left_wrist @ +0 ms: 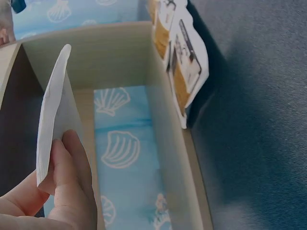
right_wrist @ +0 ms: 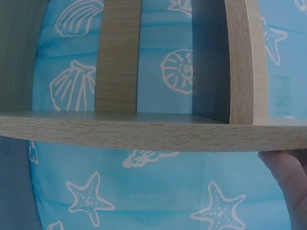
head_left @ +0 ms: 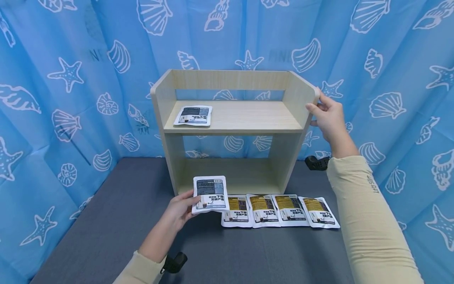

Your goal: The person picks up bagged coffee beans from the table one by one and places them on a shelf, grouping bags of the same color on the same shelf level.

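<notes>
A white pouch with a dark label [head_left: 211, 189] is pinched in my left hand [head_left: 180, 211], thumb on its printed front. It is held in front of the lower opening of a small two-tier wooden shelf [head_left: 248, 114]. The left wrist view has the pouch [left_wrist: 55, 110] nearly edge-on, with fingers behind it. My right hand [head_left: 330, 118] grips the upper front edge of the shelf's right side panel [head_left: 301, 94]; the right wrist view catches only part of that hand [right_wrist: 290, 179]. A similar dark-labelled pouch [head_left: 194, 116] lies at the left end of the upper board.
Several white pouches with gold-and-black labels [head_left: 263, 210] lie in a row along the shelf's front base, on a dark grey tabletop [head_left: 262, 252]. A blue curtain with shell prints [head_left: 88, 79] hangs behind and at both sides.
</notes>
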